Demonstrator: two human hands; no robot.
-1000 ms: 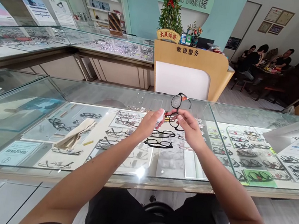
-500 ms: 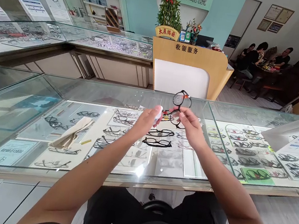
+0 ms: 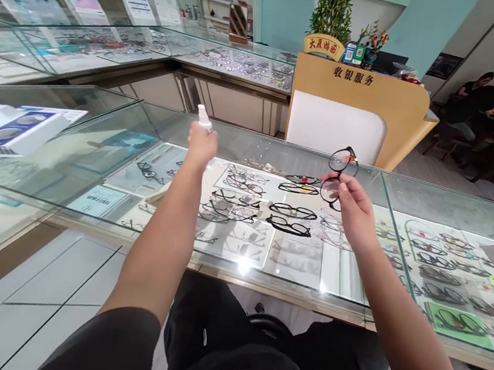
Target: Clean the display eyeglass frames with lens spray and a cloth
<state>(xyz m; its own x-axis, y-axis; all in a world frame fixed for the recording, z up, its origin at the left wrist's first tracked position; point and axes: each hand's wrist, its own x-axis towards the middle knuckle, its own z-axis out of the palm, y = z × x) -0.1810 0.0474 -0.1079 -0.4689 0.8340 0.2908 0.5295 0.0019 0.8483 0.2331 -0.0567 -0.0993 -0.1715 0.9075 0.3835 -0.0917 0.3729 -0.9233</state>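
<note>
A small white spray bottle [image 3: 204, 118] stands up out of my left hand [image 3: 203, 144], whose fingers are wrapped round it above the glass counter. My right hand [image 3: 353, 210] pinches a pair of dark round-framed glasses [image 3: 344, 160] by the lower lens. The frame is held tilted, one lens over the other, with an orange-red mark showing near the upper lens. Beneath the glass between my hands lie several black-framed glasses [image 3: 292, 211]. The cloth on the counter is mostly hidden behind my left forearm.
The glass display counter [image 3: 235, 263] runs across in front of me, with rows of glasses inside. White boxes and leaflets [image 3: 14, 128] lie at its left end. Beyond it stands a wooden cashier desk [image 3: 401, 115]. Seated people [image 3: 485, 100] are at the far right.
My left hand has moved left with the spray bottle, away from the glasses. My right hand still holds the glasses up. The view has turned to the left.
</note>
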